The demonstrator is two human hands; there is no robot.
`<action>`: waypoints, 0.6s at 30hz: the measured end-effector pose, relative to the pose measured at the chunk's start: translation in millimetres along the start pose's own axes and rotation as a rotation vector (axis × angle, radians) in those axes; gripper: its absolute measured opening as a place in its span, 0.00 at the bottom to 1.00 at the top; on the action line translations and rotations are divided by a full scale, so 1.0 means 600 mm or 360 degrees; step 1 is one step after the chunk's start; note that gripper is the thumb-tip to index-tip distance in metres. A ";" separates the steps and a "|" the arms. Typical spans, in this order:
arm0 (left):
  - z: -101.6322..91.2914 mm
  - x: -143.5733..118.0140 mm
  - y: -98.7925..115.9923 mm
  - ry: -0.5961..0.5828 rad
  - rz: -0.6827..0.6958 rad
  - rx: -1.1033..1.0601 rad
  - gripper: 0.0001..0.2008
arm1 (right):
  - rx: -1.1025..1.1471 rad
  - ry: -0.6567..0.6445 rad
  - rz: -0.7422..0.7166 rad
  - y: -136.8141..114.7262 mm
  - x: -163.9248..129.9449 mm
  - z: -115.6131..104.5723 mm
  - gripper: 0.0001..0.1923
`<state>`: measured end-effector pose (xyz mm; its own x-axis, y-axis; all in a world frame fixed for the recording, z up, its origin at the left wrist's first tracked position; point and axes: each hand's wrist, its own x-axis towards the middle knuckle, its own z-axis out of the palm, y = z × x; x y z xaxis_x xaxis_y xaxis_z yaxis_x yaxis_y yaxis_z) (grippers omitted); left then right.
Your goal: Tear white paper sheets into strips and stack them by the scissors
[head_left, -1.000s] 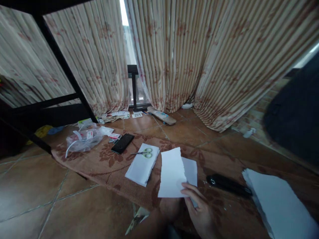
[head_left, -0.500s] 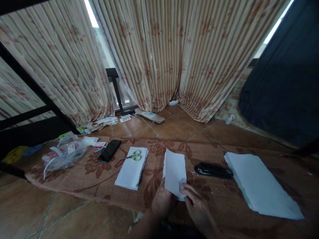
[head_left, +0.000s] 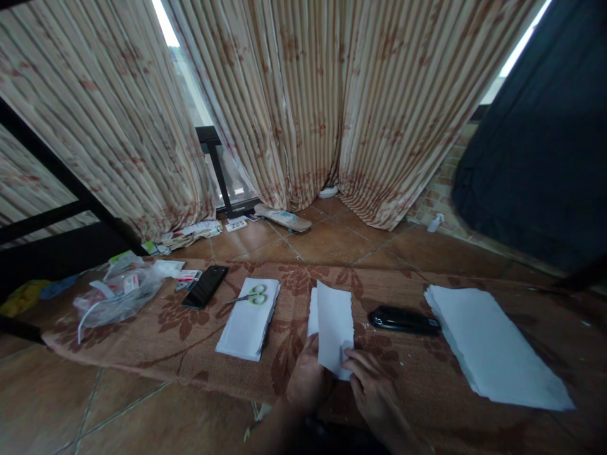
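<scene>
A white sheet of paper (head_left: 336, 328) stands partly lifted in front of me, its left edge raised and curled. More white paper (head_left: 313, 313) shows beneath it on the left. My left hand (head_left: 308, 376) is closed at the lower left corner of the paper, its thumb on the edge and other fingers hidden. Fingers of my right hand (head_left: 374, 382) grip the sheet's lower right edge. Right of the paper lies a black stapler-like object (head_left: 404, 320). Green-handled scissors (head_left: 253, 295) rest on a paper stack (head_left: 246, 328) to the left.
A larger stack of white paper (head_left: 497, 344) lies at the right of the brown patterned cloth (head_left: 190, 344). Toward the left are a black phone (head_left: 205, 287) and a clear plastic bag (head_left: 126, 294). Beyond, a skateboard (head_left: 283, 218) sits on the tiled floor near the curtains (head_left: 294, 114).
The top sheet's left edge has swung to the right, uncovering more of the paper beneath. Both hands stay at its lower corners. The view has shifted slightly.
</scene>
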<state>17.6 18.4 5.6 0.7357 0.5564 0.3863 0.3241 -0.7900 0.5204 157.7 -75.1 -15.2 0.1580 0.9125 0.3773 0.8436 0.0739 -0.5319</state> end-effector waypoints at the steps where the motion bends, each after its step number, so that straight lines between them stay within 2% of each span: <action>1: 0.001 0.000 -0.001 -0.0001 -0.0004 -0.0013 0.12 | -0.0009 -0.0008 -0.0002 -0.001 0.001 -0.001 0.18; 6: -0.002 -0.001 0.004 0.0063 -0.0027 -0.0060 0.12 | -0.0017 -0.0040 -0.0014 -0.002 0.003 -0.004 0.21; 9: -0.007 -0.002 0.001 0.0089 -0.0174 -0.0208 0.13 | -0.0006 -0.0033 -0.0021 0.002 0.001 -0.002 0.21; 11: -0.012 -0.003 -0.009 0.0209 -0.0394 -0.0393 0.16 | -0.0005 -0.0029 -0.0020 0.006 0.000 0.001 0.21; 15: -0.031 0.003 -0.040 0.0510 -0.1036 -0.0562 0.16 | -0.0009 -0.0041 0.0014 0.011 -0.004 0.006 0.23; 16: -0.037 0.008 -0.044 0.0527 -0.1155 -0.0543 0.16 | -0.0006 -0.0049 0.0017 0.011 -0.004 0.006 0.23; 18: -0.049 0.023 -0.042 0.0480 -0.1252 -0.0467 0.15 | 0.0001 -0.0057 0.0023 0.012 -0.006 0.006 0.24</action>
<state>2.0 53.5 20.3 0.1634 0.9866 -0.0025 0.4738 -0.0763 0.8773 161.5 -76.1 -23.1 0.1519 0.9273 0.3420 0.8409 0.0606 -0.5378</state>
